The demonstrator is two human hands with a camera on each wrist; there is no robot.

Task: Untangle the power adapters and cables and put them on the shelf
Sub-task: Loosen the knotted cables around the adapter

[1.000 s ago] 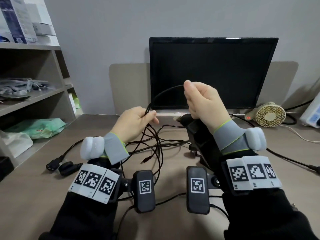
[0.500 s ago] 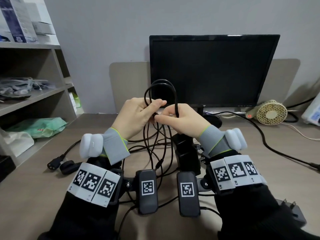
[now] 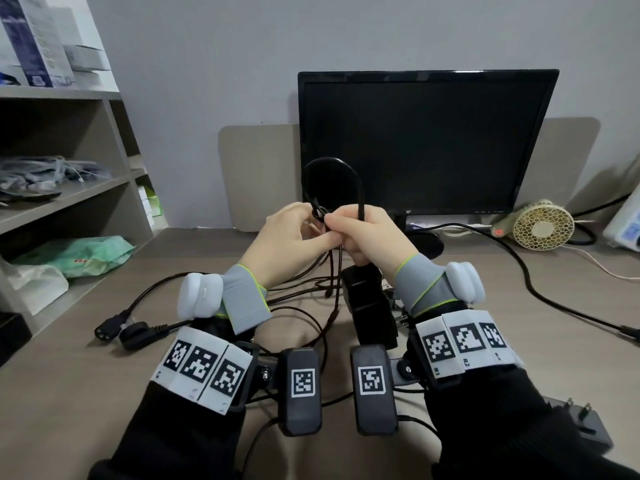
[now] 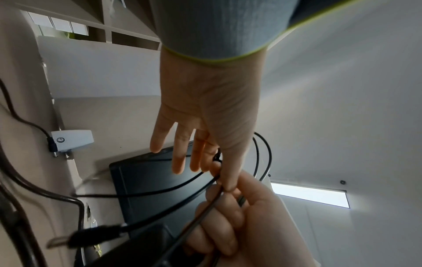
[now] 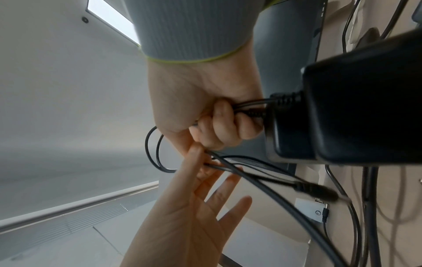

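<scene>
Both hands meet above the desk in front of the monitor. My left hand (image 3: 294, 237) pinches a thin black cable (image 3: 360, 195) at a small knot between thumb and forefinger, its other fingers straight (image 4: 180, 159). My right hand (image 3: 363, 233) is fisted round several strands of the same cable (image 5: 157, 162), which loops up above both hands. A black power adapter (image 3: 369, 306) hangs just under the right fist (image 5: 217, 126), its cord running into the curled fingers. More tangled cable (image 3: 311, 327) lies on the desk below.
Two black plug ends (image 3: 117, 332) lie on the desk at left. Another adapter (image 3: 581, 424) sits near the front right edge. The grey shelf (image 3: 69, 199) stands at left, holding bags and a green packet (image 3: 79, 254). A monitor (image 3: 426, 143) and a small fan (image 3: 540, 225) are behind.
My right hand has swung left to meet the left hand, closing the cable into a loop above both. The adapter has come along under the right fist.
</scene>
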